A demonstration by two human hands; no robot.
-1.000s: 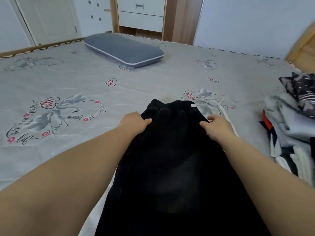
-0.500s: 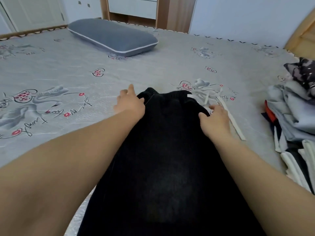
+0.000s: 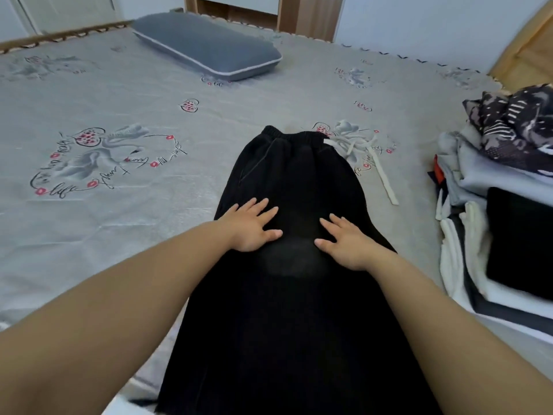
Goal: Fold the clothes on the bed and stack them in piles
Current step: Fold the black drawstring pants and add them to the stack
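Bed (image 3: 149, 250): grey printed cover, under both hands and stretching far ahead of them.
Black trousers (image 3: 284, 324): flat on the bed beneath both palms, waistband ahead of the fingertips.
Clothes heap (image 3: 493, 181): unfolded, well right of the right hand.
Pillow (image 3: 206, 46): grey, far ahead of the left hand.
Left hand (image 3: 254, 226): fingers spread, pressing flat on the trousers.
Right hand (image 3: 344, 241): fingers spread, pressing flat beside the left.
Drawstring (image 3: 374, 163): white, ahead and right of the right hand.

so the trousers (image 3: 299, 265) lie lengthwise mid-bed (image 3: 119, 235), waistband at the far end, both hands (image 3: 253, 227) (image 3: 348, 245) flat on them side by side. clothes pile (image 3: 493, 205) off to the right, pillow (image 3: 206, 46) far back left
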